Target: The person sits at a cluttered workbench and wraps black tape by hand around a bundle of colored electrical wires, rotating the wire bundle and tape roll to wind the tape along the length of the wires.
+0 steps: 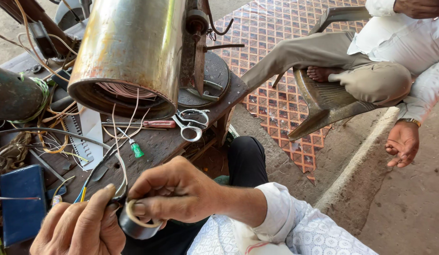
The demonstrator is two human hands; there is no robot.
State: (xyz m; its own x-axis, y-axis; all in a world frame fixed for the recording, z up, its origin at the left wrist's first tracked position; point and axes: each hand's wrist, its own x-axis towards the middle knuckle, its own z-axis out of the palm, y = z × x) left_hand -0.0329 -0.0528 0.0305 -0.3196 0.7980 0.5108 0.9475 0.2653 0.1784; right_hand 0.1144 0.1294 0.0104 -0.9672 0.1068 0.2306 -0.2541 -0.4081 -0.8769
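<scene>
our right hand fingers pinch a tape roll at the tabletop's near edge; left hand fingers clamp thin wires against it. roll seems light and rigid, best gripped by its rim; wires springy.

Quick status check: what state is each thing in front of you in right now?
Left hand: pinching the wires.
Right hand: gripping the tape roll.
Wires: run taut up into the motor casing.
Scissors: shut, flat on bench.
Green screwdriver: lying loose.
</scene>
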